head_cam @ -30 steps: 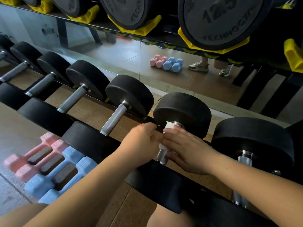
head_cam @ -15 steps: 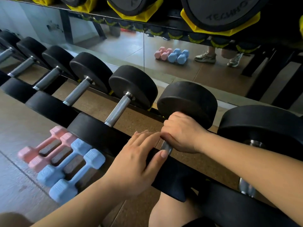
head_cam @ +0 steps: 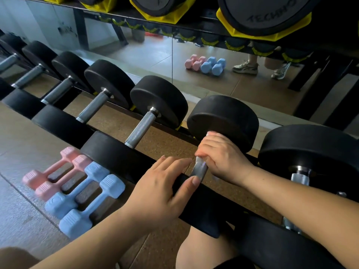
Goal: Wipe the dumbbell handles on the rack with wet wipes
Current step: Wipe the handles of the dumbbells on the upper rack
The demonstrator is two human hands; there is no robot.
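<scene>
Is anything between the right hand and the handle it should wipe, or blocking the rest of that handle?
Only the wet wipe, whose white edge shows above the right hand gripping the handle. The left hand rests flat on the dumbbell's near head, beside the handle's bare lower end, not across it.

Dumbbells (head_cam: 153, 117) lay side by side on the rack (head_cam: 167, 133); small dumbbells (head_cam: 73, 185) lay on the floor (head_cam: 19, 220) left of it
</scene>
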